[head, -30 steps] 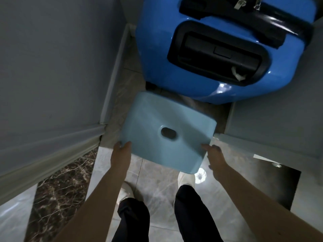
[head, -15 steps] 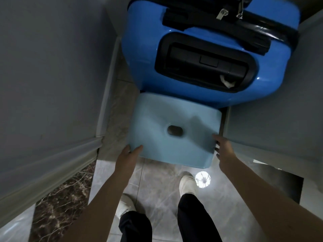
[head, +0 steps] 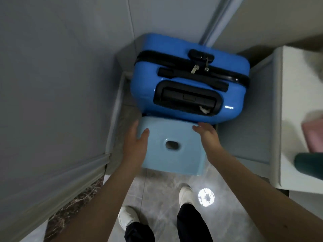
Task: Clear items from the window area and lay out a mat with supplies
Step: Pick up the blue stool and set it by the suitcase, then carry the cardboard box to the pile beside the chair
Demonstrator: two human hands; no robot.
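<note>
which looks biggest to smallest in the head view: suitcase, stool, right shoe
1. suitcase
2. stool, though it stands lower, farther from the camera
3. right shoe, partly hidden by the trouser leg

- Legible text, labels, brands, numbers, signs: none.
- Blue suitcase (head: 190,70), top face with black handle recess and zip pulls: no readable marking; the small combination lock is too small to read.
- Light blue stool (head: 173,137), seat: plain, unmarked.
- Walls, floor tiles, white unit at right edge: no lettering.
</note>
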